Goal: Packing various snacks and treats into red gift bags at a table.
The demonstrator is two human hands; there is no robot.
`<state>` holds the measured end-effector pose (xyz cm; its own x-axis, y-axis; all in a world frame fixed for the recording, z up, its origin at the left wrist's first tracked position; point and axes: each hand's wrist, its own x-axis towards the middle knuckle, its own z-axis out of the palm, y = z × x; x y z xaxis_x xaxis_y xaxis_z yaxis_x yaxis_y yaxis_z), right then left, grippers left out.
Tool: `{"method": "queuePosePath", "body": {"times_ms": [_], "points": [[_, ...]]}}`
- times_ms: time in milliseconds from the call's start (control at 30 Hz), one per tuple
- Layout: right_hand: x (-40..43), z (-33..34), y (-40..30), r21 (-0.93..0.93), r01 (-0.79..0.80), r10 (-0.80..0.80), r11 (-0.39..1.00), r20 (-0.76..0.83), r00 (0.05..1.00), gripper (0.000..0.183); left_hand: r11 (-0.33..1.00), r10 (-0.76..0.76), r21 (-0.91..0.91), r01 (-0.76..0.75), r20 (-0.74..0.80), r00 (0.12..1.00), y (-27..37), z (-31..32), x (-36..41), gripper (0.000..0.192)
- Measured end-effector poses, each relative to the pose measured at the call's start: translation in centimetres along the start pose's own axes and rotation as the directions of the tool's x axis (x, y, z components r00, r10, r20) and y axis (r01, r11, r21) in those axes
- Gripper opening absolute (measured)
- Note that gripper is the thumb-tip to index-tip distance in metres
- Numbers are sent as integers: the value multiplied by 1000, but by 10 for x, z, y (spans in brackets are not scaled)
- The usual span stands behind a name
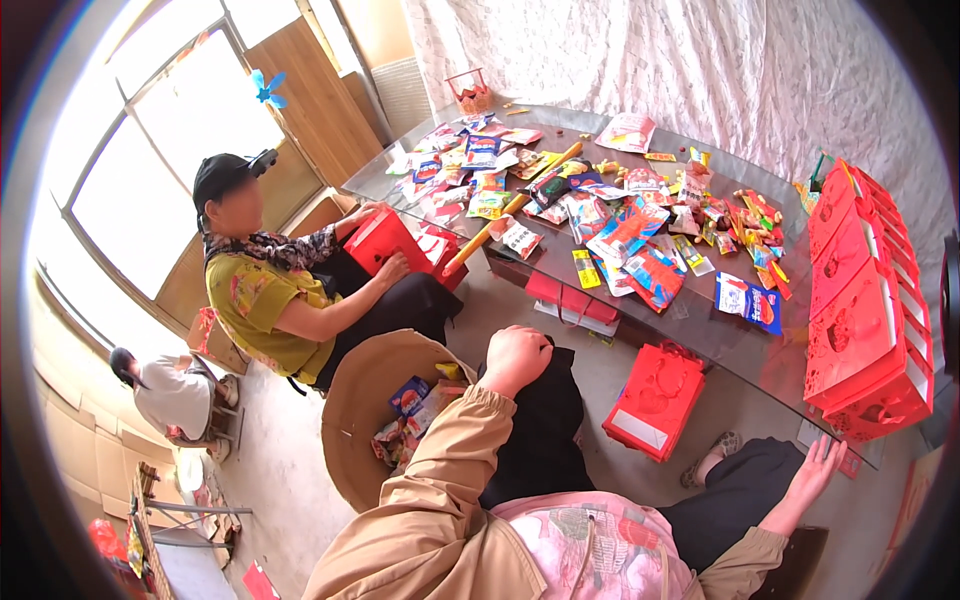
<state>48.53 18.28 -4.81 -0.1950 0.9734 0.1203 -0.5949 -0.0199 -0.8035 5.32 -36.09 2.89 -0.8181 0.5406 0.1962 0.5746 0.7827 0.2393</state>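
Observation:
My left hand (pixel 517 358) rests on my black-trousered knee, its fingers curled in and nothing seen in it. Beside that arm stands a round cardboard bin (pixel 360 382) with snack packets (pixel 411 397) at its bottom. My right hand (pixel 814 469) is open and bare, palm turned up, by the near right corner of the glass-topped table (pixel 765 375). Just beyond it, a stack of red paper gift bags (pixel 855 322) lies on the table. Between my legs and the table, a red gift bag (pixel 656 401) with cord handles is low down, near the floor.
Packaged snacks (pixel 630 232) are heaped across the table, with a long yellow stick (pixel 510 214) among them. A person (pixel 277 285) in a cap sits at the left holding a red bag (pixel 390 244). Another person (pixel 172 397) sits farther back. A small red basket (pixel 472 97) stands at the far edge.

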Motion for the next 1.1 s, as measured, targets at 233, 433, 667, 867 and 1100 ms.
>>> {"method": "queuePosePath", "body": {"times_ms": [233,433,667,867,1100], "points": [[-25,-21,-25,-432,180,-235,884,-77,969,66,987,128,-79,-142,-156,979,23,-6,-2,18],[-67,-38,-41,-589,226,-255,775,35,966,55,968,156,-175,-181,-148,977,38,-7,-18,11],[-125,-34,-45,-883,469,-235,17,452,861,33,906,149,-348,-243,-275,950,49,27,-85,62],[-139,24,-50,-792,604,-64,-91,610,790,12,909,206,-307,-283,-260,943,73,14,-94,37],[-118,29,-46,-863,497,78,93,504,860,8,908,201,-297,-296,-311,929,82,28,-82,18]]}}
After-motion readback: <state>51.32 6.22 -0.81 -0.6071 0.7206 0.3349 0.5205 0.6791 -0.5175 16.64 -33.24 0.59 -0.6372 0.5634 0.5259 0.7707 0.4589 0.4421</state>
